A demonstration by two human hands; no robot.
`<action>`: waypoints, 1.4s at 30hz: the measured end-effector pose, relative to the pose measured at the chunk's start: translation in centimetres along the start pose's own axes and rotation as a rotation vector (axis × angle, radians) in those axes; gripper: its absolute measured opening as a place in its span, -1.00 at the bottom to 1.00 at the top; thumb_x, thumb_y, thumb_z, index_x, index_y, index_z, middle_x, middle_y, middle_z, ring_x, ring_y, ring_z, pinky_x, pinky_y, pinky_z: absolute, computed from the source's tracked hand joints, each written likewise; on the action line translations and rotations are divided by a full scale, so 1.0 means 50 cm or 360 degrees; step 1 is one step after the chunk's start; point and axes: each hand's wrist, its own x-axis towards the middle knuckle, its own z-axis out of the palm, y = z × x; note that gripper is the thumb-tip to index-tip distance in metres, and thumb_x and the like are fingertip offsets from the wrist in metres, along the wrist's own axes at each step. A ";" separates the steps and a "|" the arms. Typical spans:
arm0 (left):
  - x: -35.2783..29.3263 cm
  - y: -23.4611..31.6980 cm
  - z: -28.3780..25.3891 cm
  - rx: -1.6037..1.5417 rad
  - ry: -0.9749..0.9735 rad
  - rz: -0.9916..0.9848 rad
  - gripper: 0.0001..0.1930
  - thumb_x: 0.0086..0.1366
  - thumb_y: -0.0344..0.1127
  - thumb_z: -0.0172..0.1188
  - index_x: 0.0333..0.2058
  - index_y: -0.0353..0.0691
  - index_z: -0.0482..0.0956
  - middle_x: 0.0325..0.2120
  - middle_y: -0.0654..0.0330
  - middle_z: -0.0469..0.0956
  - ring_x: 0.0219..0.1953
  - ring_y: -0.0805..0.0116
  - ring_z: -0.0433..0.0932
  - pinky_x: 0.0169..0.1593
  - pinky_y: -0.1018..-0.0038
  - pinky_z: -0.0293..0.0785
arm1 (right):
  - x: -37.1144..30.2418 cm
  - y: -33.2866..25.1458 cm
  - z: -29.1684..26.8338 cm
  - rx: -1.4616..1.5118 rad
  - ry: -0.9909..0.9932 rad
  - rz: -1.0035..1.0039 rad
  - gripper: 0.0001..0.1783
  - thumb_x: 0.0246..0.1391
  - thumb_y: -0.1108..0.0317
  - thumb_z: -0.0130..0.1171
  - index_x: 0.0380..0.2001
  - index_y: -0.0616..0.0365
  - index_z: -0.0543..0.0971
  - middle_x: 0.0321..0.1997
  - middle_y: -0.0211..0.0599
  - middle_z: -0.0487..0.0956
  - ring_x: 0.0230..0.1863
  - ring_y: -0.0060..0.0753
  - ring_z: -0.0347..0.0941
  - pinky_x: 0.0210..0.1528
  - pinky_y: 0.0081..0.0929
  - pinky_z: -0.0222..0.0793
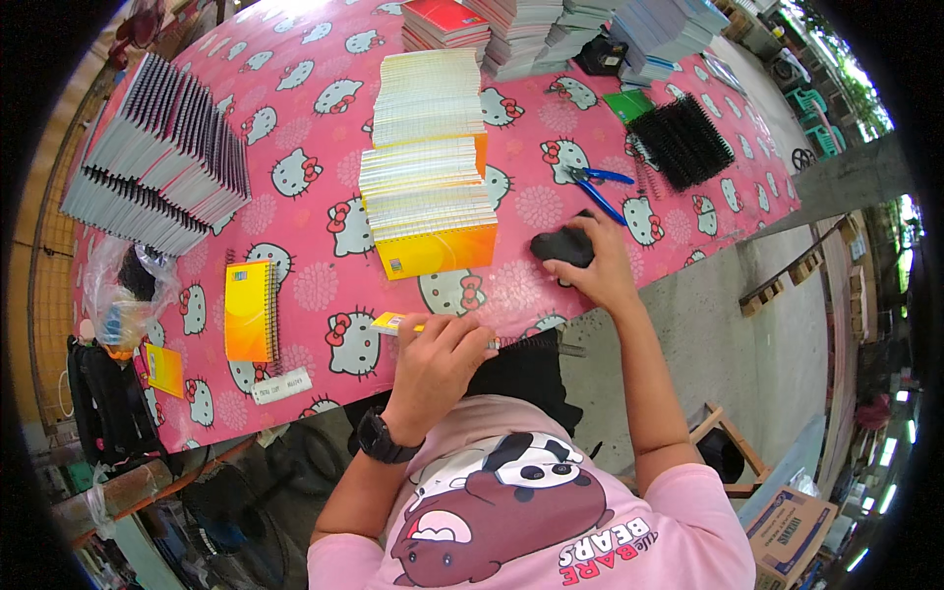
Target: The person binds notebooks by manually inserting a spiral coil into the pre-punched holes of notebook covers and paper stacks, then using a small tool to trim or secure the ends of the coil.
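Note:
At the near table edge, my left hand (441, 362) is closed on a small yellow notebook (391, 323), mostly hidden under the fingers. A dark spiral coil (536, 344) sticks out from its right side, along the edge. My right hand (602, 264) grips a black, rounded object (562, 248) on the table; its kind I cannot make out. Beyond the hands stand rows of yellow-covered notebooks (438, 251), page edges up. Blue-handled cutting pliers (602, 187) lie beyond my right hand, beside a pile of black spiral coils (683, 143).
Tall stacks of spiral-bound notebooks (167, 147) stand at the left. Nearer lie bound yellow notebooks (249, 313), a white label strip (281, 386) and a clear plastic bag (128, 295). Paper stacks (526, 39) line the far side of the pink patterned tablecloth (315, 285).

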 end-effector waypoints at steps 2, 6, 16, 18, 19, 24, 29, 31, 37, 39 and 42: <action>-0.001 -0.005 -0.004 0.0028 0.0019 -0.0050 -0.77 -0.04 -0.21 0.30 -0.38 -0.09 0.54 -0.36 0.31 0.52 -0.21 0.28 0.46 0.09 0.12 -0.02 | -0.004 -0.032 -0.029 0.0812 -0.0444 0.0163 -0.37 -0.30 -0.03 0.35 -0.18 0.14 0.51 -0.02 -0.08 0.42 0.01 -0.09 0.35 0.05 -0.24 0.23; -0.009 -0.037 -0.019 0.0041 0.0122 -0.0065 -0.69 -0.22 -0.21 0.41 -0.43 -0.05 0.56 -0.41 0.37 0.53 -0.20 0.32 0.46 0.16 0.02 -0.16 | -0.029 -0.085 -0.036 0.1616 -0.0993 0.0288 -0.24 -0.31 -0.30 0.24 -0.25 0.20 0.57 0.01 -0.02 0.45 0.08 -0.15 0.33 0.15 -0.29 0.13; -0.020 -0.055 -0.010 -0.0012 0.0181 -0.0068 -0.68 -0.26 -0.27 0.43 -0.43 -0.03 0.57 -0.49 0.42 0.52 -0.25 0.41 0.47 0.21 0.03 -0.23 | -0.041 -0.122 -0.005 0.1993 -0.1156 -0.0237 -0.45 -0.38 -0.03 0.35 -0.28 0.07 0.62 -0.01 -0.04 0.49 0.01 -0.10 0.35 0.11 -0.25 0.17; -0.017 -0.052 -0.009 -0.0130 0.0199 -0.0135 -0.62 -0.28 -0.29 0.44 -0.37 -0.04 0.56 -0.50 0.42 0.52 -0.27 0.41 0.47 0.21 0.04 -0.21 | -0.041 -0.150 -0.010 0.1359 -0.1018 -0.0266 -0.47 -0.39 0.01 0.37 -0.29 0.07 0.62 -0.02 -0.02 0.49 -0.06 -0.08 0.37 0.08 -0.23 0.19; -0.016 -0.052 -0.009 -0.0188 0.0207 -0.0169 -0.58 -0.28 -0.30 0.44 -0.34 -0.04 0.55 -0.50 0.41 0.52 -0.27 0.41 0.47 0.21 0.05 -0.21 | -0.038 -0.139 0.005 0.1041 -0.0856 -0.0205 -0.47 -0.38 0.00 0.37 -0.28 0.07 0.62 -0.01 -0.02 0.49 -0.06 -0.08 0.38 0.08 -0.24 0.19; -0.024 -0.067 -0.004 -0.0126 0.0219 -0.0081 -0.34 -0.31 -0.30 0.47 -0.12 -0.07 0.42 -0.45 0.38 0.52 -0.26 0.39 0.48 0.22 0.06 -0.21 | -0.032 -0.165 -0.006 0.1643 -0.1156 -0.0327 -0.44 -0.34 -0.07 0.35 -0.27 0.06 0.62 0.02 -0.06 0.47 0.03 -0.12 0.35 0.12 -0.26 0.18; -0.027 -0.085 -0.003 -0.0150 0.0587 -0.0342 -0.20 -0.23 -0.45 0.44 0.04 -0.15 0.21 -0.16 0.20 0.37 -0.16 0.27 0.46 0.18 0.13 0.08 | -0.034 -0.143 0.029 0.1334 -0.0822 -0.0085 -0.36 -0.31 -0.17 0.30 -0.23 0.09 0.61 0.08 -0.05 0.43 0.11 -0.07 0.31 0.18 -0.25 0.10; -0.054 -0.107 0.031 -0.1123 0.0593 -0.0688 -0.20 -0.23 -0.54 0.42 0.03 -0.17 0.21 -0.23 0.23 0.36 -0.14 0.34 0.45 0.04 0.27 0.30 | -0.051 -0.166 0.015 0.2020 -0.1067 0.0051 -0.32 -0.32 -0.20 0.29 -0.23 0.13 0.61 0.08 -0.02 0.43 0.14 -0.06 0.30 0.20 -0.24 0.09; -0.062 -0.124 0.069 -0.1746 0.0265 -0.0686 -0.49 -0.24 -0.66 0.39 -0.41 -0.14 0.24 -0.44 0.31 0.34 -0.42 0.54 0.39 -0.25 0.58 0.45 | -0.049 -0.140 0.047 0.1231 -0.0587 -0.0054 -0.53 -0.25 0.04 0.34 -0.29 0.12 0.61 -0.12 -0.08 0.55 -0.07 -0.19 0.39 0.04 -0.34 0.22; -0.057 -0.127 0.067 -0.1687 0.0231 -0.0672 -0.49 -0.25 -0.65 0.41 -0.42 -0.14 0.25 -0.48 0.32 0.33 -0.43 0.55 0.38 -0.30 0.59 0.42 | -0.042 -0.164 0.030 0.1630 -0.0857 -0.0268 -0.54 -0.26 0.05 0.34 -0.30 0.11 0.61 -0.11 -0.10 0.55 -0.10 -0.21 0.39 0.02 -0.34 0.22; -0.056 -0.125 0.066 -0.1677 0.0249 -0.0676 -0.49 -0.27 -0.62 0.43 -0.46 -0.13 0.24 -0.52 0.34 0.31 -0.44 0.56 0.36 -0.36 0.60 0.36 | -0.030 -0.176 0.015 0.1235 -0.0837 -0.0289 -0.55 -0.29 0.08 0.36 -0.30 0.10 0.62 -0.05 -0.13 0.53 -0.04 -0.20 0.39 0.08 -0.30 0.19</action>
